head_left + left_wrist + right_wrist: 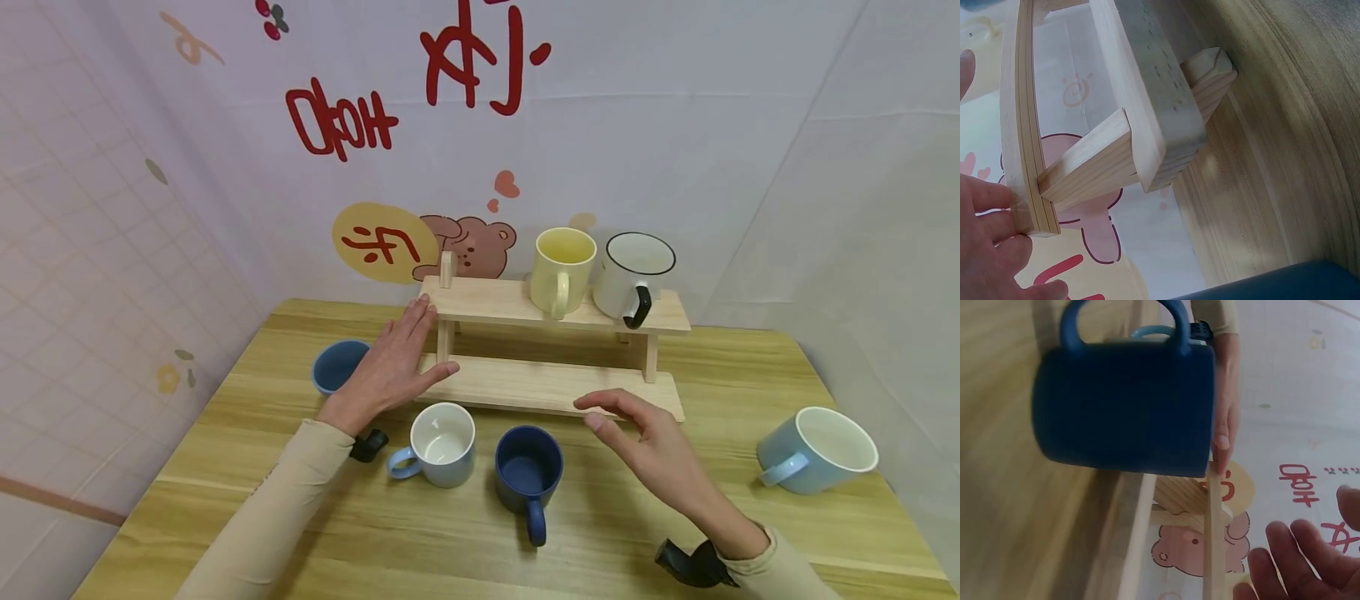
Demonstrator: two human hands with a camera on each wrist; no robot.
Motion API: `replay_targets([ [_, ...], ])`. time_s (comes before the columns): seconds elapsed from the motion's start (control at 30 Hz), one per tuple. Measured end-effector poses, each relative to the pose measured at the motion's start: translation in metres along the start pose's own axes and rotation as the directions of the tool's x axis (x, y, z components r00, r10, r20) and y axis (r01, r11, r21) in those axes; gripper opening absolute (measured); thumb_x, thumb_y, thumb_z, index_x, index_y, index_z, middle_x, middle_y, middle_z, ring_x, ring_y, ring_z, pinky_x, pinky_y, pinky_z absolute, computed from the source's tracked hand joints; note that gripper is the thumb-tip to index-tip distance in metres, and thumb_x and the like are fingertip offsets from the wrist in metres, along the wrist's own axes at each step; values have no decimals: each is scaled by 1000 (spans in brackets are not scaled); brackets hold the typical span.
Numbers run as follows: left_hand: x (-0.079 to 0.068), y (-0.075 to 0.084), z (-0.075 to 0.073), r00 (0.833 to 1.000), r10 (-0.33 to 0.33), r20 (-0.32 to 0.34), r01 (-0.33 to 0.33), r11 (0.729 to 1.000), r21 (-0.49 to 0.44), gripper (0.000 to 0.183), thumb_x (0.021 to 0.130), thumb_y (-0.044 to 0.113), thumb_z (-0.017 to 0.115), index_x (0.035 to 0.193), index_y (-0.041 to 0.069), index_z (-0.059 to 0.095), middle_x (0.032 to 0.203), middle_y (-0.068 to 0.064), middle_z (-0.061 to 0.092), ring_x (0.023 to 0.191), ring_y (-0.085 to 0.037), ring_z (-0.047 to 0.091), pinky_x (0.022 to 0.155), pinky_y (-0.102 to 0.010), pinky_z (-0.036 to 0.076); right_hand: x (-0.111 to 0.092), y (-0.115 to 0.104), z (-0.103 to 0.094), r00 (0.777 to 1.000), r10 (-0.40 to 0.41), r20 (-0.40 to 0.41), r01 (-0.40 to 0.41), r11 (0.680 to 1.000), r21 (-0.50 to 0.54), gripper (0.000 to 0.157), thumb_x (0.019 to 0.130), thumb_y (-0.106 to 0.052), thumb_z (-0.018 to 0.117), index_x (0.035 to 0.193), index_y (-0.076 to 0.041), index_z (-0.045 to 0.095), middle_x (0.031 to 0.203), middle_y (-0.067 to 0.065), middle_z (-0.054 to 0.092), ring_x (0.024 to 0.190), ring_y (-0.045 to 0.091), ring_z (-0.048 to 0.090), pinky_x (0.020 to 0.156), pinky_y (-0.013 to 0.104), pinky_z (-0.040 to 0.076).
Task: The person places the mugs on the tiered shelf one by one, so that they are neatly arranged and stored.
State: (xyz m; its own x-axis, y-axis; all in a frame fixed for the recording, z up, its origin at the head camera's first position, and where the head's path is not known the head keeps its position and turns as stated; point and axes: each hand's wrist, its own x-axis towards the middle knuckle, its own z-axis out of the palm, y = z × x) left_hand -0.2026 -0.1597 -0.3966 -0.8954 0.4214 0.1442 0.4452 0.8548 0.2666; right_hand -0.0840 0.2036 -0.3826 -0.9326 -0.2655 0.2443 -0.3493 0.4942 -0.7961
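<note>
So you've got that big pale printed backdrop (pixel 660 158) behind the wood-look desk (pixel 600 542), and your two-tier wooden rack (pixel 487 298) sits along the desk's back edge. Your left hand (pixel 390 362) is pretty much flat out, fingers straight and touching the left end of the rack's top tier, not gripping it. Your right hand (pixel 648 446) has nothing in it, fingers loosely bent, thumb apart, by the lower tier's front edge. Up top you've got the white black-rimmed mug (pixel 626 279) at the right and the yellow mug (pixel 546 279) just beside it. Pale blue mug (pixel 810 467) is by the desk's right edge; navy mug (pixel 517 492) and light blue mug (pixel 453 473) stand in front of the rack. Blue cup (pixel 337 365), partly hidden by your wrist, is toward the back-left corner.
</note>
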Motion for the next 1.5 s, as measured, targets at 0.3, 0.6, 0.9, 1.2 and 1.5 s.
replay_targets([
  [0.3, 0, 1, -1, 1000, 0, 3, 0, 1000, -13, 100, 97, 68, 55, 165, 4, 20, 174, -11, 8, 160, -27, 8, 126, -57, 13, -29, 13, 5, 993, -34, 113, 32, 999, 14, 20, 103, -14, 65, 120, -20, 74, 117, -15, 72, 112, 10, 67, 93, 29, 54],
  [0.6, 1, -1, 0, 1000, -3, 2, 3, 1000, -1, 100, 97, 69, 54, 165, 4, 20, 174, -11, 8, 160, -26, 8, 126, -56, 14, -45, 23, 13, 968, -103, 228, 88, 993, 76, 24, 102, -9, 66, 119, -24, 73, 110, -9, 75, 110, 11, 68, 95, 28, 53],
  [0.9, 0, -1, -1, 1000, 4, -4, -4, 1000, -7, 100, 97, 68, 55, 165, 3, 21, 174, -12, 9, 160, -27, 9, 126, -56, 14, -50, 32, 24, 924, -115, 365, 51, 982, 180, 23, 104, -7, 62, 122, -14, 73, 113, 0, 76, 111, 12, 68, 100, 30, 52],
  [1.2, 1, -1, -1, 1000, 2, -1, -2, 1000, -7, 100, 97, 68, 55, 164, 2, 21, 174, -12, 9, 160, -27, 9, 126, -56, 14, -55, 36, 35, 876, -102, 472, -24, 967, 254, 25, 106, -11, 60, 126, -18, 72, 121, 0, 74, 120, 14, 64, 106, 24, 44],
  [1.5, 0, 0, 0, 1000, 3, -3, -3, 1000, -9, 101, 97, 69, 54, 165, 3, 21, 173, -12, 10, 159, -27, 10, 125, -56, 15, -58, 40, 49, 835, -90, 542, -108, 940, 323, 23, 106, -13, 60, 125, -16, 72, 123, -3, 73, 122, 10, 61, 104, 23, 46],
])
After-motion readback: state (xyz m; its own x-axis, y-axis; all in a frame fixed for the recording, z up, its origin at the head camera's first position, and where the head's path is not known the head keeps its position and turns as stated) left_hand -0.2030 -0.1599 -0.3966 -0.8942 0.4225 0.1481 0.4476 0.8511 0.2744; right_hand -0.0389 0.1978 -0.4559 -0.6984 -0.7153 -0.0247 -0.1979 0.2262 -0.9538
